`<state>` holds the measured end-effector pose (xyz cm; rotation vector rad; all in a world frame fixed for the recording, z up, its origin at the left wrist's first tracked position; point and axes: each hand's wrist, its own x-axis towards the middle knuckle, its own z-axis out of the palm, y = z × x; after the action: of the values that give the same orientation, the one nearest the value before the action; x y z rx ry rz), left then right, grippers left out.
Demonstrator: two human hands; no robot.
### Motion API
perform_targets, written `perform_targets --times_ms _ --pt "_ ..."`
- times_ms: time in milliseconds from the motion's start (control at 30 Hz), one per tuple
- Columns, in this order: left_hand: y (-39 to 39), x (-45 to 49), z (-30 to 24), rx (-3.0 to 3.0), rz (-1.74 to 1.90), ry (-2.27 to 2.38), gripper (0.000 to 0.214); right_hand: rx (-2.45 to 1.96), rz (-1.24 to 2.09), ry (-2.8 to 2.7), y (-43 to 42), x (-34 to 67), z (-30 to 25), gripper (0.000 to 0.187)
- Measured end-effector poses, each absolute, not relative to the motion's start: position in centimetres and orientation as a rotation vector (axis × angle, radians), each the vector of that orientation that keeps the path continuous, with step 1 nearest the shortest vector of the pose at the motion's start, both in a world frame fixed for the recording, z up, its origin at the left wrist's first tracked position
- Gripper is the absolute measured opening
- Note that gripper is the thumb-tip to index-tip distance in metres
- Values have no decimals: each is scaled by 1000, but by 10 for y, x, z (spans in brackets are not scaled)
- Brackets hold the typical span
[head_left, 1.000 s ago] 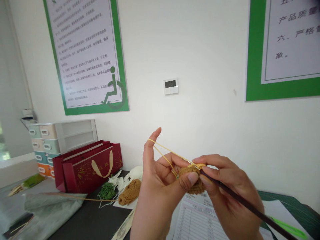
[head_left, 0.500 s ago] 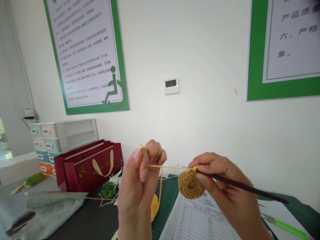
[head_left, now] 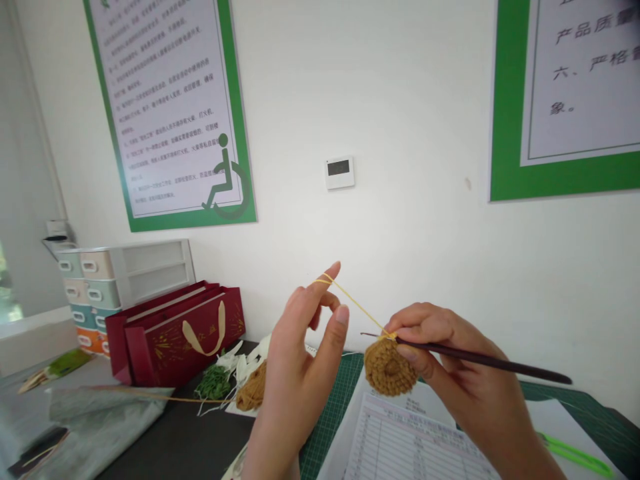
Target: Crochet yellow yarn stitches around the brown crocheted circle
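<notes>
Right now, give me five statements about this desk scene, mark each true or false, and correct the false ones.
1. The right hand holds a dark-handled crochet hook. True.
2. Yellow yarn runs from a crocheted disc to the left hand. True.
3. The disc lies flat on the table. False: the right hand holds it up.
4. A red gift bag stands to the right of the hands. False: it stands to their left, by a drawer unit.
5. Green-handled scissors lie at the lower right. True.
</notes>
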<state>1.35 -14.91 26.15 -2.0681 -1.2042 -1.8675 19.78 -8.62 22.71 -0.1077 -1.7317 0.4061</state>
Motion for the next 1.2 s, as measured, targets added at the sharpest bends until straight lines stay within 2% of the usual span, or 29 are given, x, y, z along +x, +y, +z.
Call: perform_targets --times_ms 100,233,367,567,700,1200 --pt "-147 26 257 -2411 -2475 -1039 56 -100 384 -1734 -86 196 228 17" --pt "-144 40 255 -2340 -2851 -953 74 -79 274 -1732 -87 195 230 19" --pt "-147 52 257 -2092 -2850 -1043 77 -74 182 -1716 -90 194 233 19" --pt "-164 67 260 -1867 -2582 -1147 69 -56 186 -1677 -94 195 235 19" --pt "-166 71 260 -1821 -2528 -1205 63 -69 163 -1674 -95 194 235 18" --pt "-153 45 260 -2111 -3374 -1095 75 -30 142 -1522 -95 175 218 38"
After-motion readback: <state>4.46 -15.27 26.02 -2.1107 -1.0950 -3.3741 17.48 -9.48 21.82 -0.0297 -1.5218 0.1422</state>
